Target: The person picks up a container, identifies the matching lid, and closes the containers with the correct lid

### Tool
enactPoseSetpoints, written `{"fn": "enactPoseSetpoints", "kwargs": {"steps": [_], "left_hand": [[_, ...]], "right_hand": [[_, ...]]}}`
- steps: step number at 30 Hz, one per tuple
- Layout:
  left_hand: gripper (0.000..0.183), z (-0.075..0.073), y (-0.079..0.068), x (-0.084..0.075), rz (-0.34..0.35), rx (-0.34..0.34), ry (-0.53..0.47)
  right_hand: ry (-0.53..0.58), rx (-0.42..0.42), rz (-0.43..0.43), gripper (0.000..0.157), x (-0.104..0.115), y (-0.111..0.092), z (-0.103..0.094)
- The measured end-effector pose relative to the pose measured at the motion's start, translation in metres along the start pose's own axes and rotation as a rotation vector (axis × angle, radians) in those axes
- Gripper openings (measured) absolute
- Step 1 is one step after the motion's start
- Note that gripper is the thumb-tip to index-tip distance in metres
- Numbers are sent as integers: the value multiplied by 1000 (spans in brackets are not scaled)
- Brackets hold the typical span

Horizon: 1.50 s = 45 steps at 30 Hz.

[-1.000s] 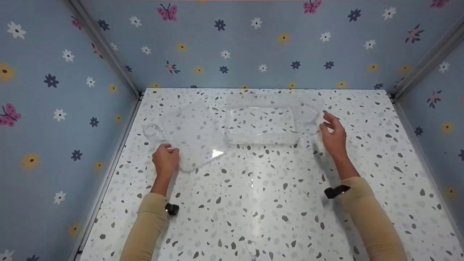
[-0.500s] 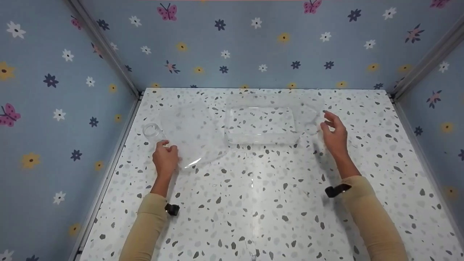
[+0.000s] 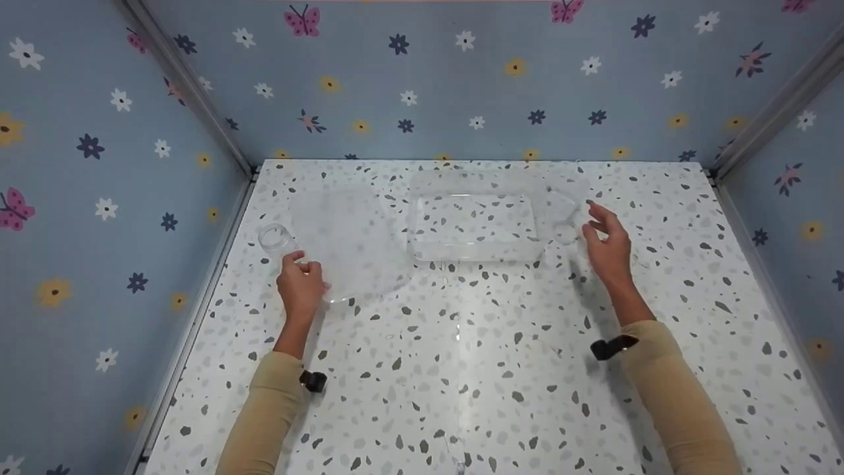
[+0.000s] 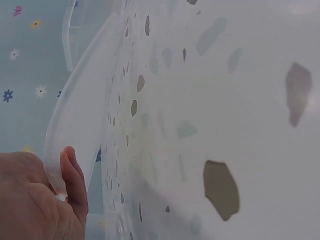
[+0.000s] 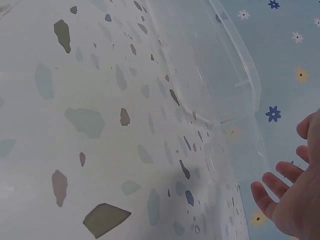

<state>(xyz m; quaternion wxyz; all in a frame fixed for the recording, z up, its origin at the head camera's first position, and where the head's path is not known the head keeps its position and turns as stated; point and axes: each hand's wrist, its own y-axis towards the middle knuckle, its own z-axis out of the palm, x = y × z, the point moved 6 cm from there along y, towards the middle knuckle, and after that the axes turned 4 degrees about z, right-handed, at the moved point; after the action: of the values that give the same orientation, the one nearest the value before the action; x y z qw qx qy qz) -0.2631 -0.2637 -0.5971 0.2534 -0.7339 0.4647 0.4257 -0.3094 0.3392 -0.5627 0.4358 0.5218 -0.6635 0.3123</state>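
A translucent flat lid [image 3: 349, 237] lies tilted at the left of the table, its near edge pinched by my left hand [image 3: 301, 284]. In the left wrist view that hand [image 4: 42, 195] has its fingers bent round the edge of the lid [image 4: 80, 105]. A small clear round cup-like piece [image 3: 272, 237] is just beyond those fingertips. Centrally stands a clear rectangular container [image 3: 475, 252]. My right hand [image 3: 608, 247] hovers to its right with loosely bent fingers, holding nothing, close to a small clear piece with a round end [image 3: 566, 233]. The right wrist view shows those fingers [image 5: 275, 185] apart from the clear plastic [image 5: 240, 155].
The white speckled table [image 3: 422, 369] meets a blue flowered wall [image 3: 435, 79] behind the container. Side panels with metal frame strips [image 3: 198, 86] stand left and right. A thin clear scrap [image 3: 459, 467] lies at the front.
The lid has tilted in my left hand, its near corner drawing back and the bright glare on it fading. My left fingers shifted slightly up the frame. The right hand stays nearly still.
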Motion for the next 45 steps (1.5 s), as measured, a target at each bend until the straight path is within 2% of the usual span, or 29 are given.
{"fn": "enactPoseSetpoints", "kwargs": {"steps": [7,14,18,27,36,40,45], "left_hand": [[47,-9,-3,-10,37,-15,-4],[47,-18,-7,-19,79,-24,-3],[47,-22,-7,-23,79,-16,4],[49,-34,-3,-33,92,-6,-68],[48,-39,1,-46,81,11,-142],[47,-41,1,-51,91,25,-146],[47,-42,0,-56,87,47,-150]], "right_hand": [[-2,10,8,52,2,1,-2],[17,6,-16,50,9,4,-2],[28,-5,-38,50,16,5,-4],[36,6,-54,53,28,9,-10],[41,-23,-46,54,35,17,-20],[43,3,-43,56,37,18,-21],[85,89,3,64,39,18,-20]]}}
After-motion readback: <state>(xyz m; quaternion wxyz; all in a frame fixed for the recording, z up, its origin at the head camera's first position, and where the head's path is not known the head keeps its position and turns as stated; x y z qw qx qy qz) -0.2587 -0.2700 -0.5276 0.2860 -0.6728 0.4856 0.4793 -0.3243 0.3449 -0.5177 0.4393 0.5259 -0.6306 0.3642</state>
